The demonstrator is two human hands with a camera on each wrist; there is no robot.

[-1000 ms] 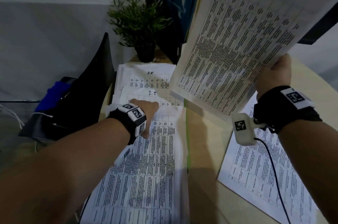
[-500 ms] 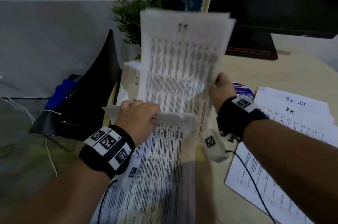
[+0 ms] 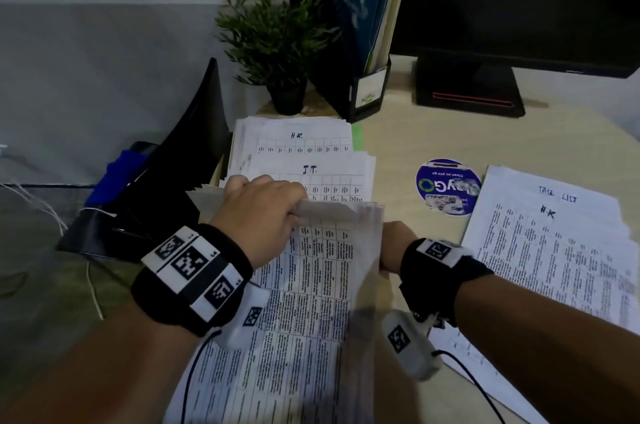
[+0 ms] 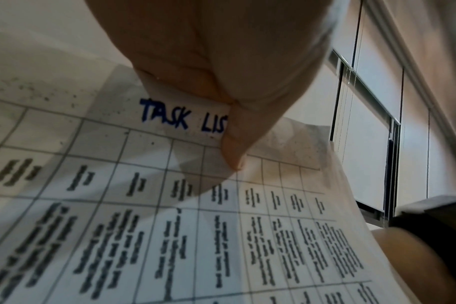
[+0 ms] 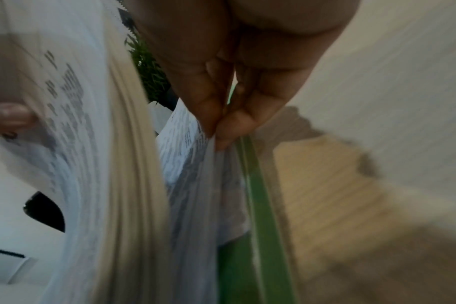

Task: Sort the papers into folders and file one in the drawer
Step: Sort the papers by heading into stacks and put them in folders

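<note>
Head cam shows the left hand (image 3: 258, 212) pinching the top edge of a bundle of task-list sheets (image 3: 311, 302) and peeling it up off the near pile, thumb on the printed side, fingers curled behind. The right hand (image 3: 394, 245) is tucked down at the bundle's right edge. From its wrist cam the fingertips (image 5: 226, 133) are closed tight on the sheets lying underneath, right next to what looks like a green folder (image 5: 258, 205). So both hands are holding paper, nothing hanging loose.

If I were doing this, I'd keep the lifted bundle bent back just enough to read the header under it, no sharp crease. The right hand should slide its bit in square along the folder edge, otherwise corners will catch and fan out. The I.T. stack (image 3: 311, 177) and H.R. stack (image 3: 294, 139) sit just beyond, overlapping, so I'd double-check the label before letting go. The H.K pile (image 3: 554, 233) is well off to the right on the desk (image 3: 485, 139).
</note>
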